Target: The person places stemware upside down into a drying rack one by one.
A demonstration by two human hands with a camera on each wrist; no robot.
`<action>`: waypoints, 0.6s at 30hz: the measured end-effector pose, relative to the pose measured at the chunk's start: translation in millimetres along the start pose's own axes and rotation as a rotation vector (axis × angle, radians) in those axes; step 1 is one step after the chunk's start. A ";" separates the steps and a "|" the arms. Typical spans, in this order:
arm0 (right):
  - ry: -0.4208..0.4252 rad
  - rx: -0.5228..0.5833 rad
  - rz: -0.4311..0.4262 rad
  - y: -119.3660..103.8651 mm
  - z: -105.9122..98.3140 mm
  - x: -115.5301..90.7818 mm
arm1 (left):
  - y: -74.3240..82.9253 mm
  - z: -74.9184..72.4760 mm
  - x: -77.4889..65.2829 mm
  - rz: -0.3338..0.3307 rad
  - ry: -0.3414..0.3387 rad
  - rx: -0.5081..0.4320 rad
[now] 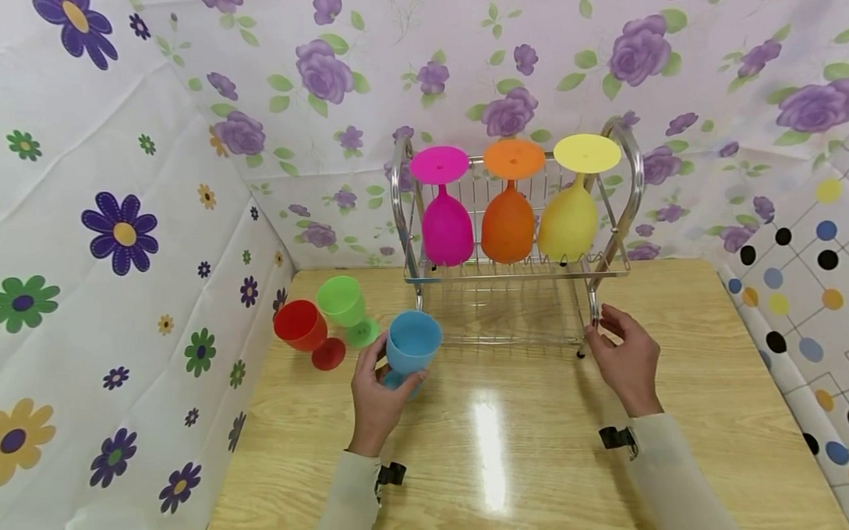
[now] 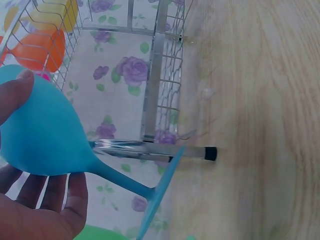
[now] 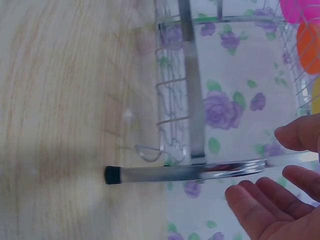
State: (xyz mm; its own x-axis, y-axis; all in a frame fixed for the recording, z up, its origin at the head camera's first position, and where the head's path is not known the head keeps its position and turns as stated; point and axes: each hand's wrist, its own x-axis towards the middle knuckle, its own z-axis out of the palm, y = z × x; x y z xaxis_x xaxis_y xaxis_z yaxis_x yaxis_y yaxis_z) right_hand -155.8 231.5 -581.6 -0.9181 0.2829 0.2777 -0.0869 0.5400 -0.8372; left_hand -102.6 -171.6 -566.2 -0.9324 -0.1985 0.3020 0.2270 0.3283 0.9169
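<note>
My left hand (image 1: 374,399) holds a blue plastic goblet (image 1: 415,342) by its bowl, mouth up in the head view. In the left wrist view the thumb lies on one side of the bowl and the fingers on the other, while the stem and foot stick out free. Left of it, a red goblet (image 1: 299,325) and a green goblet (image 1: 341,301) stand on the table. Beside the right front leg of a two-tier metal dish rack (image 1: 516,277), my right hand (image 1: 627,359) has its thumb and fingers spread apart around the leg, gripping nothing.
On the rack's upper tier, a magenta goblet (image 1: 447,231), an orange goblet (image 1: 507,231) and a yellow goblet (image 1: 569,225) sit upside down. The lower wire tier (image 1: 499,313) lies close above the wooden table (image 1: 529,448). Flowered cloth (image 1: 389,63) hangs behind.
</note>
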 end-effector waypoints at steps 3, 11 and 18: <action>-0.017 -0.027 -0.007 -9.2 -3.8 -4.0 | 5.3 -1.2 -0.2 0.029 -0.034 0.032; -0.062 -0.058 -0.008 -37.5 -13.8 -15.3 | 19.7 -0.6 1.6 0.062 -0.118 0.072; -0.185 -0.012 -0.077 -62.3 -19.9 -29.7 | 36.8 4.4 0.2 0.098 -0.198 0.139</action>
State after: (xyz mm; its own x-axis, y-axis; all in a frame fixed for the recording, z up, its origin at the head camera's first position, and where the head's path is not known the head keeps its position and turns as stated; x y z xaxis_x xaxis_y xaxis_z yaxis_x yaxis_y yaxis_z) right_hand -115.5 205.2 -528.4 -0.9643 0.0906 0.2488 -0.1562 0.5641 -0.8108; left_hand -95.6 -155.4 -533.6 -0.9480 0.0208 0.3176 0.2906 0.4637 0.8370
